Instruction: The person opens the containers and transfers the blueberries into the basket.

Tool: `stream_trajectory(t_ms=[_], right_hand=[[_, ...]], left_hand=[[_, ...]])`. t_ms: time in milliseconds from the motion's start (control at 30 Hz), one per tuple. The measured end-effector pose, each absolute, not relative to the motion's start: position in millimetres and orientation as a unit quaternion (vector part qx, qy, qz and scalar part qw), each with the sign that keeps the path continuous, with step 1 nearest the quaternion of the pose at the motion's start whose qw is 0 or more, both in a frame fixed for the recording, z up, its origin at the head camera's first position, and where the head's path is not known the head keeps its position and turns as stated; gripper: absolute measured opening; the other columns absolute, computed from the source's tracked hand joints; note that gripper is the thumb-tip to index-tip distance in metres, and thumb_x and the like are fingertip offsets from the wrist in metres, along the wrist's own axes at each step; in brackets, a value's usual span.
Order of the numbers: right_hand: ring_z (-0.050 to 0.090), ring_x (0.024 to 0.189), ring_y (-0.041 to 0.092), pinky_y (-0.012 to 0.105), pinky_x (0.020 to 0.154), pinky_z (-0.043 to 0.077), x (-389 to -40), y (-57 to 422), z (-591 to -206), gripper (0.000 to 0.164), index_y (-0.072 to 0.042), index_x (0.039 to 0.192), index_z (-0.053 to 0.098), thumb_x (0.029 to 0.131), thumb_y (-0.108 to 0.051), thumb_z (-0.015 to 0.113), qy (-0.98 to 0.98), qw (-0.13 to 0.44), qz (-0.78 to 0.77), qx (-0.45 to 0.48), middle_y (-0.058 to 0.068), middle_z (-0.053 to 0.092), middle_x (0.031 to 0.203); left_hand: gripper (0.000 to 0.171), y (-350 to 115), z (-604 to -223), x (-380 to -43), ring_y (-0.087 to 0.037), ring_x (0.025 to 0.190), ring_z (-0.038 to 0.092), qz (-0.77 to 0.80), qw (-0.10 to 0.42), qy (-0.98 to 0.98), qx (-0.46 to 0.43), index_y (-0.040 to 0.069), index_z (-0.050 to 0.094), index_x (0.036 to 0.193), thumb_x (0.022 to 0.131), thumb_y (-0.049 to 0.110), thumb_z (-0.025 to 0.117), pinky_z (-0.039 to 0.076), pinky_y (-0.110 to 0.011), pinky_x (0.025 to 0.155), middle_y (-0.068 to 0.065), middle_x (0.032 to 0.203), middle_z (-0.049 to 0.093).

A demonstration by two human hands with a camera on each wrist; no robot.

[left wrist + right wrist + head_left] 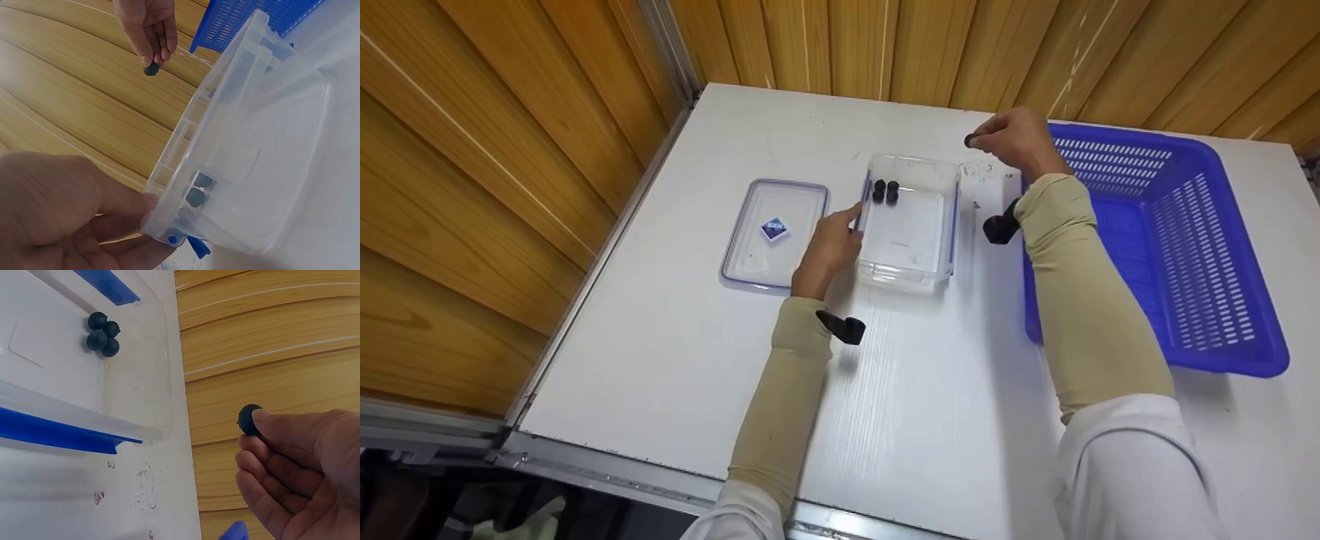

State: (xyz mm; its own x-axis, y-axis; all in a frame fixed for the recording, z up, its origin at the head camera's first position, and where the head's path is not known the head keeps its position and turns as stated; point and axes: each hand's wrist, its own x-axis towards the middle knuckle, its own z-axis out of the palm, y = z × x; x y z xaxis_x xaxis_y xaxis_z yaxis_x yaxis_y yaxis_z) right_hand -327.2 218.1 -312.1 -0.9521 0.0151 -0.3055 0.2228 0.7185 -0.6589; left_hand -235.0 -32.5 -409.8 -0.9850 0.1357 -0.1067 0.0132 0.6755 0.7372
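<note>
Pinching a small dark ball (971,140) between thumb and fingertips, the right hand (1020,142) was raised beside the far right corner of the clear container (911,262), not over its opening. The left hand (829,244) gripped the container's left wall, fingers curled at the rim. Four dark balls (102,333) lay clustered together in the container's far left corner. A clear lid (774,232) lay flat left of the container; a blue basket (1177,247) stood right.
</note>
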Motion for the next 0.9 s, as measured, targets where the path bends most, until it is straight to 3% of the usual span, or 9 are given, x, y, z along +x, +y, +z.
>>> stream_trajectory(t_ms=[267, 500, 600, 767, 900], right_hand=[[0.045, 0.117, 0.024, 0.039, 0.102, 0.034, -324.3, 244.2, -307.5, 0.046, -0.014, 0.129, 0.055, 0.088, -0.034, 0.06, 0.9, 0.139, -0.399, 0.102, 0.01, 0.05, 0.131], [0.047, 0.112, 0.022, 0.036, 0.099, 0.037, -320.3, 264.8, -311.7, 0.049, -0.011, 0.128, 0.055, 0.086, -0.033, 0.064, 0.887, 0.111, -0.432, 0.118, 0.009, 0.053, 0.126], [0.05, 0.104, 0.018, 0.033, 0.094, 0.039, -318.6, 274.7, -315.2, 0.049, -0.01, 0.127, 0.056, 0.084, -0.032, 0.066, 0.886, 0.091, -0.437, 0.127, 0.005, 0.056, 0.118], [0.054, 0.079, 0.007, 0.019, 0.07, 0.044, -314.2, 294.6, -326.6, 0.045, -0.002, 0.12, 0.06, 0.083, -0.026, 0.068, 0.887, 0.046, -0.445, 0.118, -0.008, 0.06, 0.086], [0.055, 0.065, 0.002, 0.014, 0.058, 0.045, -308.8, 312.8, -341.3, 0.037, 0.0, 0.111, 0.063, 0.081, -0.019, 0.07, 0.871, 0.035, -0.473, 0.129, -0.014, 0.058, 0.067]], left_hand=[[0.049, -33.2, -410.0, -237.1, -0.023, 0.131, 0.036, 0.403, 0.082, 0.911, 0.036, 0.012, 0.035, 0.142, 0.095, 0.009, 0.047, 0.027, -0.032, 0.108, -0.012, 0.141, 0.041], [0.049, -36.3, -409.9, -236.1, -0.023, 0.13, 0.037, 0.392, 0.071, 0.916, 0.045, 0.01, 0.036, 0.141, 0.094, 0.007, 0.047, 0.029, -0.031, 0.107, -0.012, 0.14, 0.042], [0.049, -37.5, -410.0, -235.5, -0.024, 0.13, 0.037, 0.391, 0.068, 0.917, 0.047, 0.009, 0.036, 0.141, 0.093, 0.007, 0.048, 0.028, -0.031, 0.107, -0.012, 0.14, 0.042], [0.049, -38.4, -410.3, -235.6, -0.024, 0.13, 0.037, 0.387, 0.064, 0.919, 0.047, 0.009, 0.037, 0.141, 0.093, 0.007, 0.048, 0.027, -0.031, 0.107, -0.012, 0.139, 0.043], [0.049, -37.8, -410.2, -235.4, -0.024, 0.13, 0.037, 0.389, 0.067, 0.918, 0.047, 0.009, 0.036, 0.141, 0.093, 0.007, 0.048, 0.027, -0.031, 0.108, -0.012, 0.14, 0.043]])
